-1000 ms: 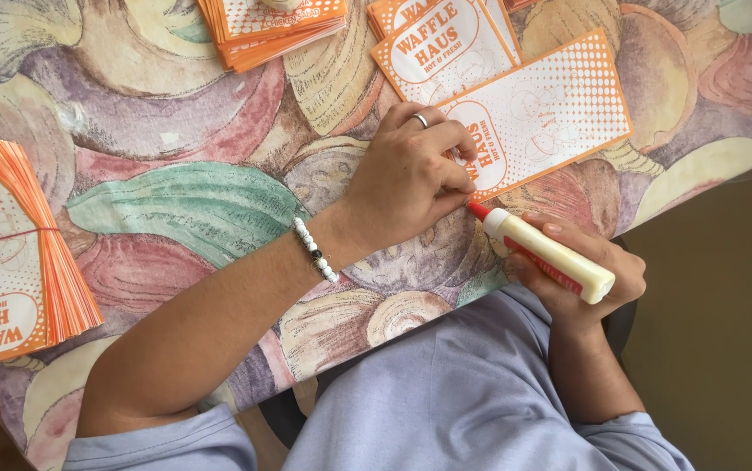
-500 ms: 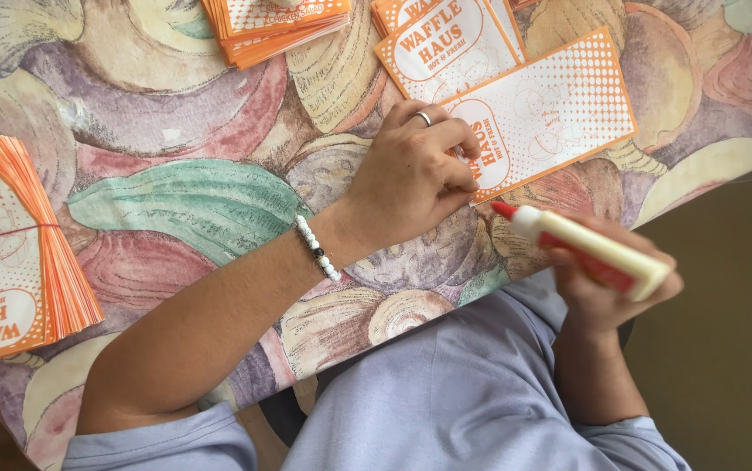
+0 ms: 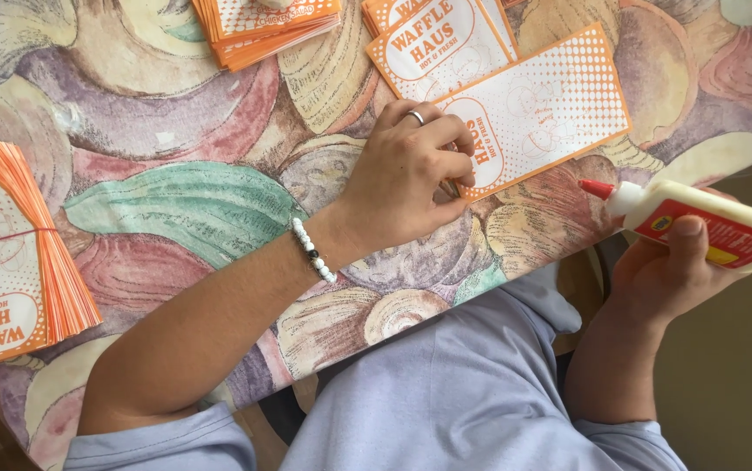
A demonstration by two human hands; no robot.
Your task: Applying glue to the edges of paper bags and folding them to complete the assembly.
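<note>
On shell-print tablecloth [image 3: 175, 122], orange paper bags [image 3: 550, 109], bundled stacks [image 3: 10, 253]

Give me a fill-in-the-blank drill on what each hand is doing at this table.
1. The right hand holds a white glue bottle whose cap is ____.
2. The left hand presses on the flat orange-and-white paper bag and wears a ____ on one finger.
3. On the left wrist sits a beaded ____.
4. The bundled stack of bags lies at the table's ____ edge in the head view.

Missing words: red; ring; bracelet; left
</note>
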